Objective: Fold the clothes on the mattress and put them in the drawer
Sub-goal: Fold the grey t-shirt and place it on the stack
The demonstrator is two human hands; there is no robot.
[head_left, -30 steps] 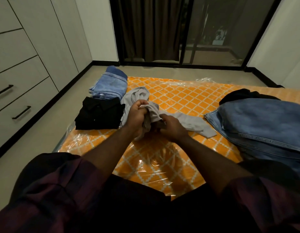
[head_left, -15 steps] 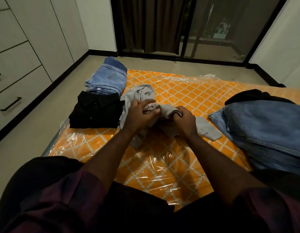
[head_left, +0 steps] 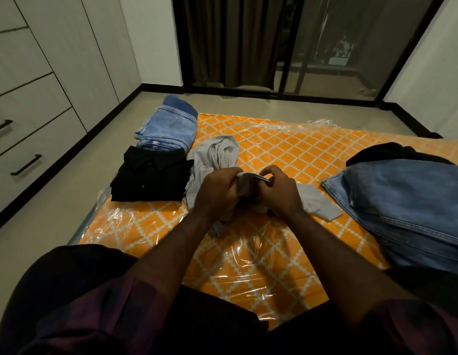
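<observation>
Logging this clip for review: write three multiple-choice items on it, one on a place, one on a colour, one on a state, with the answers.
1. Where does the folded black shirt lie? A on the floor; B on the mattress, next to the folded blue jeans; C on a chair.
2. What colour is the garment in the hands? A red; B green; C grey.
3. How do the wardrobe drawers stand? A shut; B one pulled out; C all pulled out.
Answers: 1 B, it sits on the orange cover by the jeans; 2 C, the cloth gripped by the left hand and right hand is pale grey; 3 A, their fronts lie flush.
</observation>
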